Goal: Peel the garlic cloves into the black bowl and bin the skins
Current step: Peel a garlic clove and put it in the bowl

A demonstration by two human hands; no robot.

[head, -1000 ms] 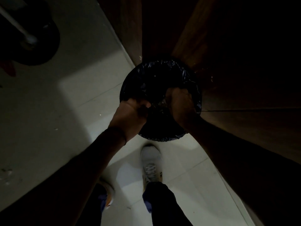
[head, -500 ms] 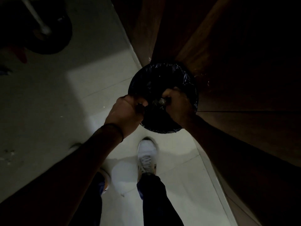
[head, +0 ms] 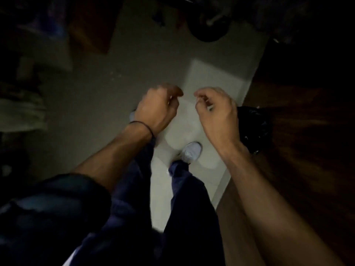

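The picture is dark and a bit smeared. Two bare arms reach up from the bottom, and both hands hang in the air over the pale floor point(head: 103, 96), a little above the middle.

The left hand point(head: 157, 110) has its back to us and its fingers are curled in. It is too smeared to tell if it holds anything or nothing. A thin dark band point(head: 143, 126) goes round its wrist.

The right hand point(head: 215, 112) is at 3 o'clock from the left hand, close by but not touching it. Its fingers are curled too, with the thumb near the first finger. I cannot tell if something small is pinched there.

The bin point(head: 253, 131) is at 3 o'clock from the right hand, partly hidden behind that hand and wrist. It has a shiny black bag point(head: 258, 116) in it. It stands on the floor right against the brown wooden wall point(head: 307, 135), which fills the 3 o'clock side.

At 6 o'clock from the hands is a white shoe point(head: 191, 153) on the floor, with dark blue trousers point(head: 190, 198) above it. At 12 o'clock, far from the hands, sits a dark round thing point(head: 209, 31)
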